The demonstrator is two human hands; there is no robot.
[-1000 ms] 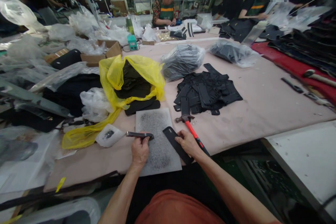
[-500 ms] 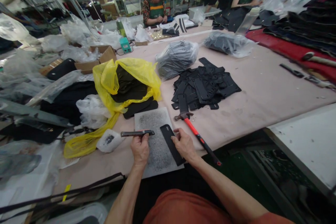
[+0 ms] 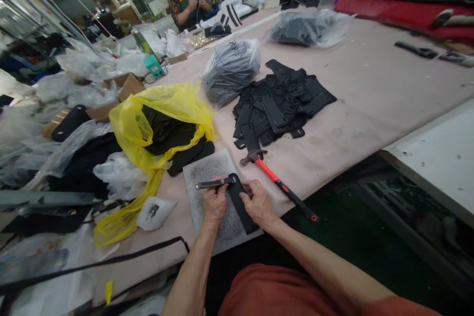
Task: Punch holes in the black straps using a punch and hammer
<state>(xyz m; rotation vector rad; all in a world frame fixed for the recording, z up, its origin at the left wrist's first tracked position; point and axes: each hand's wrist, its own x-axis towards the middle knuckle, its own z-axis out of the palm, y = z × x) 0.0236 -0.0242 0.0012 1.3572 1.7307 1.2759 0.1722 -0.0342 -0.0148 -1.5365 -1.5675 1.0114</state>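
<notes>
Head view: the black strip (image 3: pixel 240 205) lies on the speckled board (image 3: pixel 228 227), along its right side. The left hand (image 3: pixel 215 202) has its grip closed around a metal tool (image 3: pixel 213 184), over the board, one end at the strip's far end; whether they touch, I cannot tell. The right hand (image 3: pixel 258 203), at the board's right edge, has fingertips on the strip's side; whether its grip pinches or only presses, I cannot tell. Right of the board lies a claw hammer (image 3: pixel 273 174); beyond the board, to the right, a pile of black pieces (image 3: pixel 283 103); beyond it, to the left, a yellow bag (image 3: pixel 124 118) holding dark pieces; left of it, a white packet (image 3: pixel 155 213), all on the bench (image 3: pixel 374 94)
</notes>
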